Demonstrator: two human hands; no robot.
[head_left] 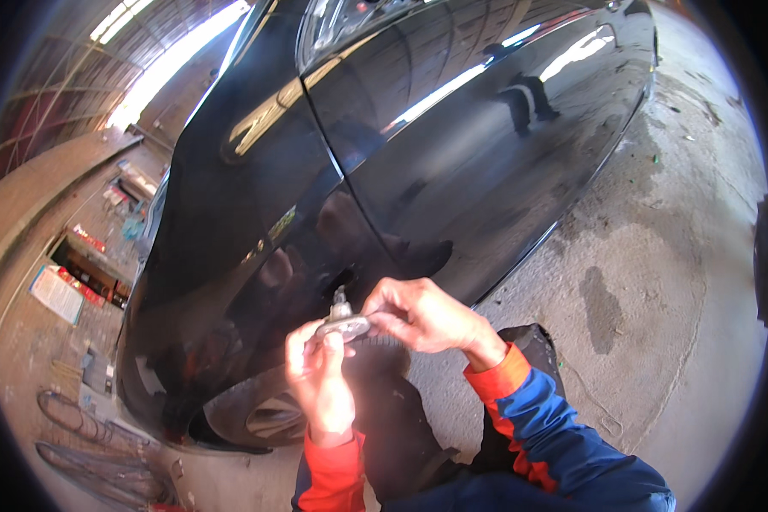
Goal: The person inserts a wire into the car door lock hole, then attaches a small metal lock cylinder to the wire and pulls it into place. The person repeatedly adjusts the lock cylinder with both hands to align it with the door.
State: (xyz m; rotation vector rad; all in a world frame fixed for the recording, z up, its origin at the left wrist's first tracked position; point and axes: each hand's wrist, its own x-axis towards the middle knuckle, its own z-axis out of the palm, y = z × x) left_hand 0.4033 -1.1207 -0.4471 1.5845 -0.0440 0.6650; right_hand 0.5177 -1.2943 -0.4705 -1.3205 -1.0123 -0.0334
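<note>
A small, flat, clear oval lamp [345,326], which looks like a fender side marker lamp, is held between my hands in front of the black car fender [230,230]. My left hand [322,375] grips its left side, thumb on the near face. At its right end, my right hand [422,314] pinches the edge with thumb and fingertips. A greyish socket [340,300] stands up from the lamp's back. Beyond it a dark hole or wire end shows against the fender; I cannot tell which. The front wheel [273,416] is below, partly behind my left hand.
The car door [461,128] stretches to the upper right beside the concrete floor [640,282]. My bent knee [525,341] is close under my right forearm. On the left are a wooden bench [26,230], a box with papers [57,294] and coiled black hoses [102,474].
</note>
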